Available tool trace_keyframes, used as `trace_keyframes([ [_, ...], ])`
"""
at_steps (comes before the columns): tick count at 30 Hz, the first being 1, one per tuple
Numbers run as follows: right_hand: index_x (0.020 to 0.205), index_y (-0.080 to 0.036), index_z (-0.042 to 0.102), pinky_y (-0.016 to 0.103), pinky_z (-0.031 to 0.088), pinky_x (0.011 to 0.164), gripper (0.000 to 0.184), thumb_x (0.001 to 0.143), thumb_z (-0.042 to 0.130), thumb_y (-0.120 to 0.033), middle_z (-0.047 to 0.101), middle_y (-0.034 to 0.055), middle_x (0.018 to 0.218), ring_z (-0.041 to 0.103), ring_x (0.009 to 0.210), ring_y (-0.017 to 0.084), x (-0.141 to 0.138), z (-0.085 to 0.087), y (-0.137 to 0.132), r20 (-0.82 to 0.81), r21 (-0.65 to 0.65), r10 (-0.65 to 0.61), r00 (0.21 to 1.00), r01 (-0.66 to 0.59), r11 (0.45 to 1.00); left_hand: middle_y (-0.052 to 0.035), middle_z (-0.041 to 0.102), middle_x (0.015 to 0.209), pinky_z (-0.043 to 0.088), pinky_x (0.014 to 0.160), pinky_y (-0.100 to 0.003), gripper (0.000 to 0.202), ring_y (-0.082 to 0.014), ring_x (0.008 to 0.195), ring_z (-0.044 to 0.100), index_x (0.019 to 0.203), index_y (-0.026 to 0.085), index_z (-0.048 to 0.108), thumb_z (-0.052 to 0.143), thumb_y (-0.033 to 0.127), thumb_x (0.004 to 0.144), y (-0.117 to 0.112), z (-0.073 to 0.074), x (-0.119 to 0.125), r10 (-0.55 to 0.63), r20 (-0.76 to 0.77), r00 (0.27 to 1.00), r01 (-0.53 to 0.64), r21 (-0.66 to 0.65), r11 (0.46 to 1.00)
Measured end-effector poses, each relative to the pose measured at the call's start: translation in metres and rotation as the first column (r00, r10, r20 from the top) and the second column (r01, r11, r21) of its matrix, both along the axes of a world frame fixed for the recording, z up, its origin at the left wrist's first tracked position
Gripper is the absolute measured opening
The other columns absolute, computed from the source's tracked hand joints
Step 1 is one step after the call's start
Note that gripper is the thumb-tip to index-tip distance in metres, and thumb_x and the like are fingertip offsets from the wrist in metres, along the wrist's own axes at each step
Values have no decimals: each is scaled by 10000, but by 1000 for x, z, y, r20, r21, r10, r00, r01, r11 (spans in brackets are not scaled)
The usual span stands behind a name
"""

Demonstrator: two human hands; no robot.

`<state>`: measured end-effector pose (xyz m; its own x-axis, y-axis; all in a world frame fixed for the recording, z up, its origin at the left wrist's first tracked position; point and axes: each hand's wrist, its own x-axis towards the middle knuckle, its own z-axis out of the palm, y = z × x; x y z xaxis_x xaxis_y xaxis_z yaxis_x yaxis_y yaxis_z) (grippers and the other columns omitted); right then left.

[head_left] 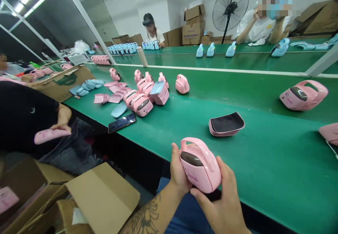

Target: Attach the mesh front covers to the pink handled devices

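Factory room with white walls, a black standing fan and stacked cardboard cartons along the back. Across it, two long green conveyor worktops, side by side, with a white strip along the edge between them. On the far worktop, a spaced line of pale blue plastic cases, and beyond its far edge, a seated co-worker in a white shirt. Toward the left end of the near worktop, a loose cluster of pink handled cases, with a pink tray and a pale blue tray close by, and a smartphone right at the near edge. Toward the right, a single pink case lying on its side, and mid-worktop, a short stack of pink trays with black linings. Off the left of the near edge, above an open cardboard carton, a co-worker's hand on a flat pink piece. Over the near edge, a pink handled case with a dark oval window, clamped between the tattooed arm's left hand and the right hand, fingers of both wrapped around its sides.
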<state>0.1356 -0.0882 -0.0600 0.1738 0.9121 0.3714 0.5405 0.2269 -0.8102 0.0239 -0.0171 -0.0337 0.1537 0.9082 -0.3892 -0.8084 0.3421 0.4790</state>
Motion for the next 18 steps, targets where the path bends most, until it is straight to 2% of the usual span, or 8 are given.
trace_keyframes([
  [4,1611,-203,354,612,531,941,1033,804,788,-677,571,217,1355,587,1186,430,-10,-1,2,103,148,-91,991,75,986,-122,743,832,535,981,-440,759,-331,931,742,918,121,722,543,856,853,-8,4,3,-105,225,969,130,-100,987],
  [7,1576,-193,412,596,531,956,988,782,847,-589,597,215,1320,613,1162,414,-11,5,4,62,174,-142,988,129,976,-165,757,924,529,1004,-457,880,-354,975,739,992,95,730,463,917,828,-13,-1,11,-220,240,946,252,-110,961],
  [9,1572,-193,406,563,544,975,978,779,869,-529,592,216,1362,633,1183,396,-4,10,5,-49,107,-126,991,131,986,-206,757,1104,512,1051,-491,928,-391,1113,713,1151,78,710,426,911,857,-13,-5,12,-248,99,964,255,-70,964],
  [12,1567,-205,384,513,571,970,910,831,823,-512,574,214,1428,646,1224,371,21,19,4,-218,-36,-108,970,103,994,-176,678,1374,482,1120,-483,743,-351,1285,648,1393,166,591,493,762,960,-12,-10,-5,-26,-298,954,83,180,980],
  [13,1556,-218,396,502,574,974,875,842,814,-502,576,204,1435,646,1233,364,31,23,3,-232,-78,-96,968,80,994,-157,629,1458,464,1149,-473,678,-329,1335,618,1442,208,547,554,697,972,-11,-11,-15,71,-434,898,75,310,948],
  [15,1521,-253,440,496,562,1010,821,831,829,-467,591,172,1430,639,1249,351,50,30,0,-190,-121,-24,982,1,993,-156,522,1578,391,1229,-492,751,-338,1462,508,1513,248,486,735,605,901,-9,-8,-38,178,-663,727,288,529,798],
  [17,1494,-292,478,492,537,1061,791,809,852,-416,597,134,1422,622,1268,337,65,38,-4,-121,-139,105,987,-121,983,-154,465,1633,294,1295,-530,910,-368,1541,407,1548,263,477,868,570,787,-7,0,-57,233,-806,543,563,556,611],
  [18,1494,-307,485,489,529,1077,789,804,855,-404,591,122,1423,610,1278,333,70,41,-6,-104,-145,173,979,-187,972,-152,457,1643,274,1307,-538,990,-380,1553,388,1561,269,473,915,567,727,-7,6,-64,222,-857,465,668,505,546],
])
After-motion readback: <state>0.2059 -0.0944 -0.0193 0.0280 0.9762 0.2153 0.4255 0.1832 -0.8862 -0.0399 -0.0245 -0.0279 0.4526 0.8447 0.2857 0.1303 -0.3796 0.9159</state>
